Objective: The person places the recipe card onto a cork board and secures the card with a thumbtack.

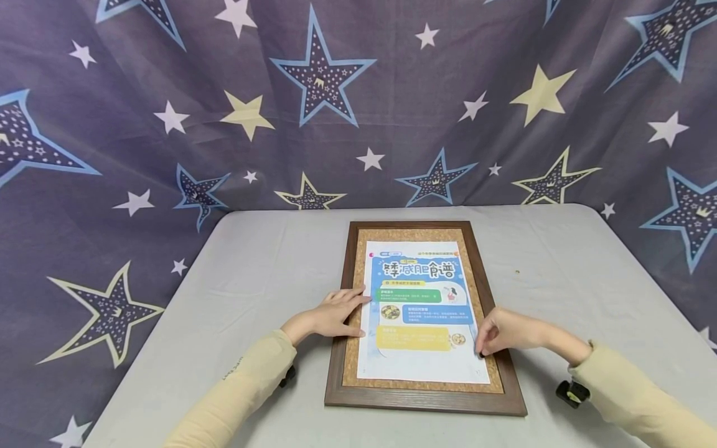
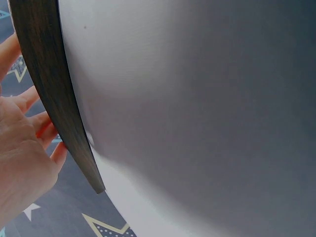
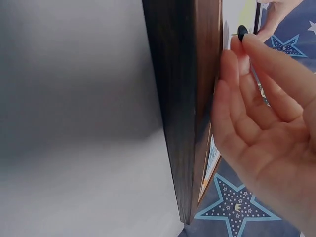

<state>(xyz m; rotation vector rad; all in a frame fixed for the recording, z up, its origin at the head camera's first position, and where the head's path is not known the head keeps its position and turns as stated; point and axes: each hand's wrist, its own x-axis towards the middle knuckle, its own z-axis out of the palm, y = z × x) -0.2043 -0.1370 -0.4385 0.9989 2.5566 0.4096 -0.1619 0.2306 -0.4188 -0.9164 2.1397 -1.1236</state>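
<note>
A printed sheet (image 1: 414,368) with blue, green and yellow blocks lies on a cork board (image 1: 411,234) inside a dark brown wooden frame (image 1: 426,401). My left hand (image 1: 336,313) rests across the frame's left side, fingers spread, with fingertips at the sheet's left edge. At the sheet's lower right edge, my right hand (image 1: 510,330) pinches a black thumbtack (image 3: 242,33) between thumb and forefinger. Its thin metal point faces the sheet in the right wrist view. In the left wrist view the frame's side hides the left fingertips.
The framed board lies on a table with a light grey cover (image 1: 263,249). Behind it hangs a dark curtain (image 1: 336,143) with star prints. A tiny dark speck (image 1: 518,271) shows on the cover right of the frame.
</note>
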